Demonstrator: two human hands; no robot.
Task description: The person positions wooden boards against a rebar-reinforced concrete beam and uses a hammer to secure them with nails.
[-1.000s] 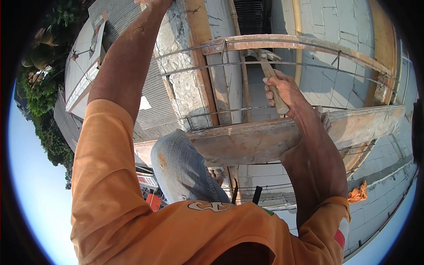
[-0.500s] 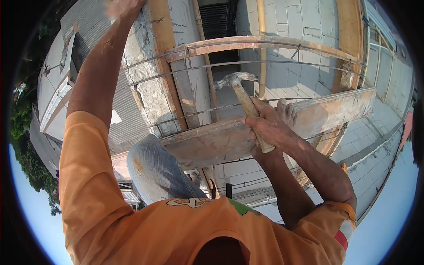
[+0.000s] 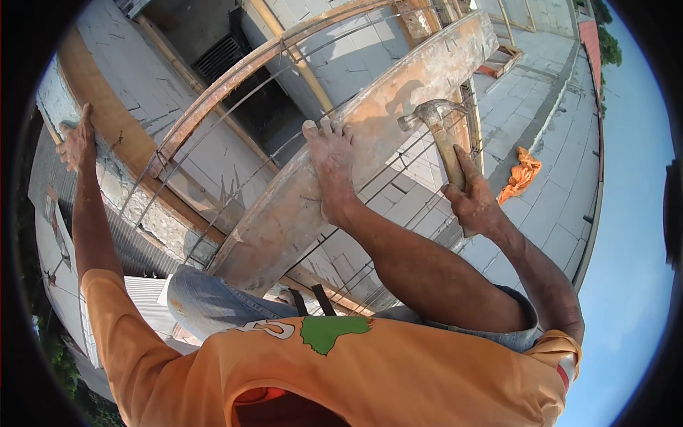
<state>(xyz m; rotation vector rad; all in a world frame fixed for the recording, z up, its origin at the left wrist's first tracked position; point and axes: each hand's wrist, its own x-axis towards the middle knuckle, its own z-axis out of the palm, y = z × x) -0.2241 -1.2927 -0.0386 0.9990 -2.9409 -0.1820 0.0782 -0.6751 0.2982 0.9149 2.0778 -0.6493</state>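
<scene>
My right hand (image 3: 473,199) is wrapped round the wooden handle of a claw hammer (image 3: 445,135). The hammer's metal head points up and rests against nothing I can make out. On the far left, my left hand (image 3: 78,142) grips the edge of a rough concrete column (image 3: 121,188), its fingers partly hidden. A brown form board (image 3: 96,99) runs along that column. Between the hands, my bare foot (image 3: 332,160) presses on a wide, mortar-stained plank (image 3: 263,220) that slants up to the right.
Thin steel bars (image 3: 174,185) run alongside the plank, with a curved timber strip (image 3: 206,103) beyond them. A bamboo pole (image 3: 309,75) stands against the block wall (image 3: 348,60). An orange cloth (image 3: 523,174) lies to the right. Below left is corrugated roofing (image 3: 131,245).
My right hand has carried the hammer to the right, off the plank's middle. The right leg has stepped up across the plank as the view turned. My left hand remains at the column.
</scene>
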